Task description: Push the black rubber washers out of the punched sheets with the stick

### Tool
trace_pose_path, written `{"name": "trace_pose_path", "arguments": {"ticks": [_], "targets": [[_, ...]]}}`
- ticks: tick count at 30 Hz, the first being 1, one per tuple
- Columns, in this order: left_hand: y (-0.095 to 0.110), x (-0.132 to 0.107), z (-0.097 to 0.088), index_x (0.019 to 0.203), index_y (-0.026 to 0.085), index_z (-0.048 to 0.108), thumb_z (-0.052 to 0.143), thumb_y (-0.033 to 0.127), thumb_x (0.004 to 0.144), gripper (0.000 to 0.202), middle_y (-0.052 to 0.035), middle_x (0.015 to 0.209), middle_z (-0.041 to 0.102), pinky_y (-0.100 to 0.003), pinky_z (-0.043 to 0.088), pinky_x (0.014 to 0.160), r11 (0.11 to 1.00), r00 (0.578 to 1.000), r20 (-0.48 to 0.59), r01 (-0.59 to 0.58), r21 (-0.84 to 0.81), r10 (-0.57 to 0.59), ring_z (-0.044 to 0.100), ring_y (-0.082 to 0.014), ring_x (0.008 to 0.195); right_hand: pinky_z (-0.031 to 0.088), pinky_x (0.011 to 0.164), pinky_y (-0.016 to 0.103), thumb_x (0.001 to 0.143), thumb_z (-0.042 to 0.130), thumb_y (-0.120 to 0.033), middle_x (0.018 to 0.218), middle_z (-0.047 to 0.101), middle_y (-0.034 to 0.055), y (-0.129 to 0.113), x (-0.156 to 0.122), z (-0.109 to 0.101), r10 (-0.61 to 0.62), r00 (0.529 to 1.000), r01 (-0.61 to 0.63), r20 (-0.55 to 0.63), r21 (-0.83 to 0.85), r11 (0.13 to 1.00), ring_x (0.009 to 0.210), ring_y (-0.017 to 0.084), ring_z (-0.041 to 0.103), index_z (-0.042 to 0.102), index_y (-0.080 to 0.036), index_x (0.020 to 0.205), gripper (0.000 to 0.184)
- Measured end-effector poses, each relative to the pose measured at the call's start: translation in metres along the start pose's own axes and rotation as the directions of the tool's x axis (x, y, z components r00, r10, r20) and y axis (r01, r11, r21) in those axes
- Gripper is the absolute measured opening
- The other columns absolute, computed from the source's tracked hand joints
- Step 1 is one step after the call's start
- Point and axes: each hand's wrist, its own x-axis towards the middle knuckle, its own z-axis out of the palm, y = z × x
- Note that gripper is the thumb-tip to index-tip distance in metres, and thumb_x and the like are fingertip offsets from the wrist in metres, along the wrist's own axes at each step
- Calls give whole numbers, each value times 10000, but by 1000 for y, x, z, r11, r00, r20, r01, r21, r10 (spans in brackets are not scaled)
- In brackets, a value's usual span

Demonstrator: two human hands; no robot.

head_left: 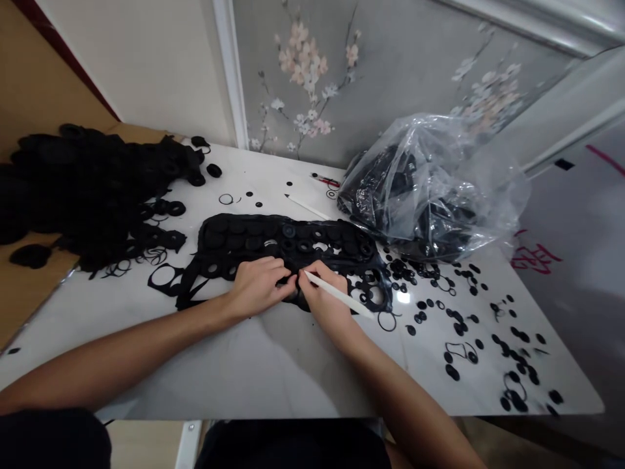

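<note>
A black perforated sheet (289, 234) and a white pen-like tool (342, 297) show against a white tabletop (215, 384), its faint grey marbling perhaps partly shadow. Pink and white blossoms (305, 55) pattern a grey wall panel (400, 71); red strokes (541, 260) mark a greyish board (586, 215); cardboard (43, 71) is tan, loose discs (453, 372) black.

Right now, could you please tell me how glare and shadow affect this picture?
Head view: a bright glare spot on the white tabletop, to the right of the right hand; glints across the clear plastic bag; a soft shadow on the tabletop between the forearms; the black pile at left so dark that many pieces merge.
</note>
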Motion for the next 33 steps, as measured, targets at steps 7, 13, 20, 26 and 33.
{"name": "trace_pose_path", "arguments": {"ticks": [7, 13, 20, 26, 33], "targets": [[2, 3, -13, 617, 159, 571, 522, 264, 834, 245, 18, 619, 512, -221, 359, 539, 754, 941, 61, 303, -583, -331, 481, -93, 575, 354, 536, 250, 795, 535, -298, 569, 589, -14, 14, 8, -5, 106, 994, -106, 16, -10, 994, 535, 145, 524, 560, -211, 631, 187], [-8, 9, -23, 539, 177, 357, 470, 334, 817, 339, 35, 594, 325, -216, 240, 425, 177, 768, 149, 323, -930, -623, 306, -82, 486, 379, 449, 231, 731, 619, -315, 535, 562, -29, 17, 12, -13, 325, 938, -344, 118, 224, 912, 474, 140, 542, 571, -199, 626, 163], [-16, 24, -54, 689, 190, 431, 693, 306, 730, 289, -1, 834, 632, -282, 448, 758, 733, 928, 196, 371, -570, -317, 591, -145, 785, 418, 529, 234, 754, 660, -354, 607, 606, -9, 0, 11, -36, 192, 981, -175, -36, 275, 945, 566, 129, 530, 652, -184, 692, 181], [-18, 18, -53, 1025, 252, 634, 591, 285, 799, 233, 51, 831, 688, -225, 383, 551, 991, 923, 371, 128, -48, -101, 633, -130, 633, 407, 460, 218, 767, 675, -407, 581, 586, -18, -5, 5, -26, 167, 956, -255, 243, 399, 881, 502, 107, 489, 662, -186, 728, 225], [-19, 9, -34, 860, 222, 711, 556, 182, 834, 162, 33, 835, 710, -215, 369, 479, 982, 988, 78, -141, 126, 132, 661, -116, 671, 441, 467, 204, 757, 694, -437, 630, 627, -2, 0, 6, -11, 179, 922, -339, 342, 494, 801, 544, 108, 513, 661, -185, 742, 254]]}}
